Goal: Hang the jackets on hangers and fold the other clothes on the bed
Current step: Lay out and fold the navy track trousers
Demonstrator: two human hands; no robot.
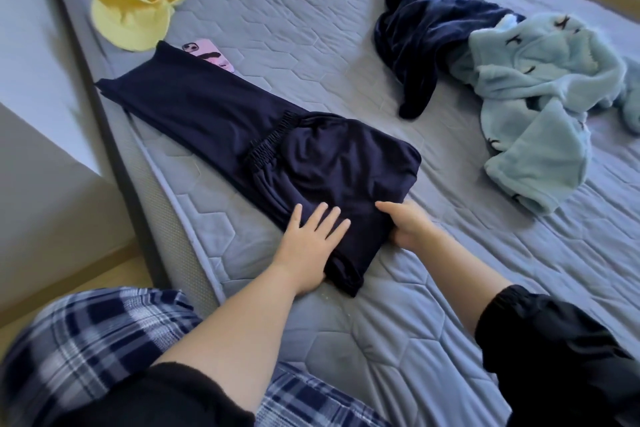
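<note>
Dark navy trousers (242, 128) lie folded lengthwise along the left side of the bed (398, 305), with the elastic waistband doubled back over the legs. My left hand (308, 239) presses flat on the near end of the trousers, fingers spread. My right hand (408, 225) grips the right edge of the same end, thumb on top and fingers tucked under the cloth. A dark blue velvety garment (426, 31) lies crumpled at the far right. A light blue fleece garment (540, 94) lies partly over it.
A yellow cloth (133, 15) sits near the far left edge of the bed. A pink phone (211, 55) lies beside it, partly under the trouser hem. The bed's left edge drops to a wooden floor (114, 270). My plaid-covered knee (86, 340) is at the bottom left.
</note>
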